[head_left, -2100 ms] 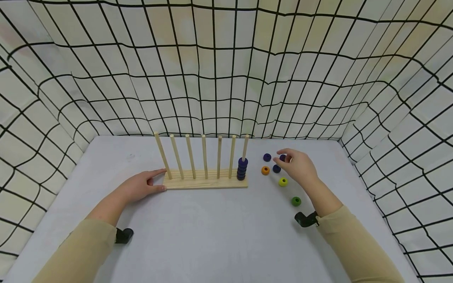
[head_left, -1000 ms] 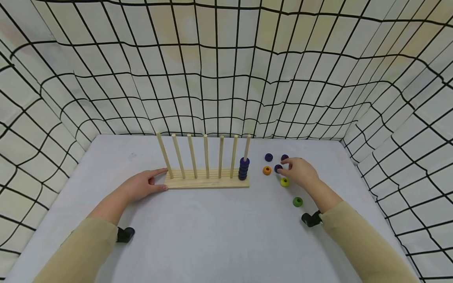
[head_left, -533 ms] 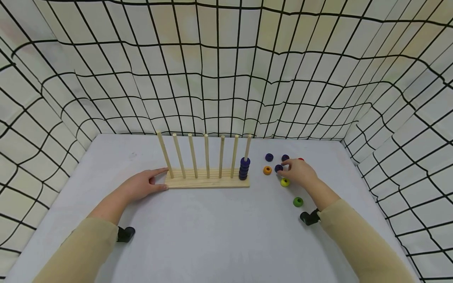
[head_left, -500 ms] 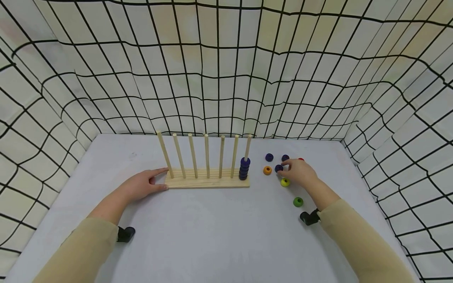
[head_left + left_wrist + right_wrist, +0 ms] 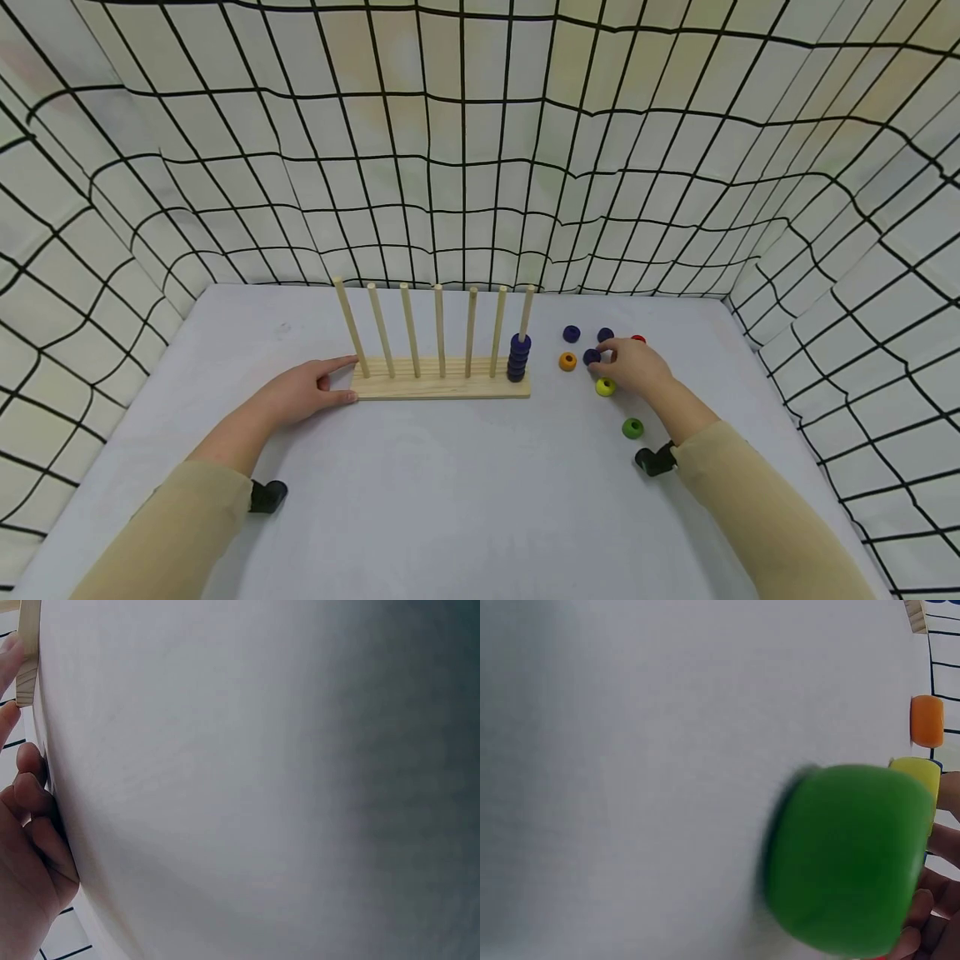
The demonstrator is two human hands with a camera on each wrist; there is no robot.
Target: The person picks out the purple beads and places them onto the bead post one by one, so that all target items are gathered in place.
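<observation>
A wooden base carries a row of upright pegs, with several dark blue beads stacked on the rightmost one. My left hand grips the base's left end between thumb and fingers; in the left wrist view the hand is at the left edge beside the base's end. Right of the rack, my right hand pinches a dark blue bead on the table with thumb and index finger. In the right wrist view, a green bead largely covers the space before the hand.
Around the right hand lie two more blue beads, an orange bead, a yellow bead, a green bead and a partly hidden red bead. Black netting surrounds the white table.
From the rearmost blue bead, my right hand has moved slightly nearer, onto the blue bead beside the orange one. The red bead has come into view behind it. My left hand stays on the base.
</observation>
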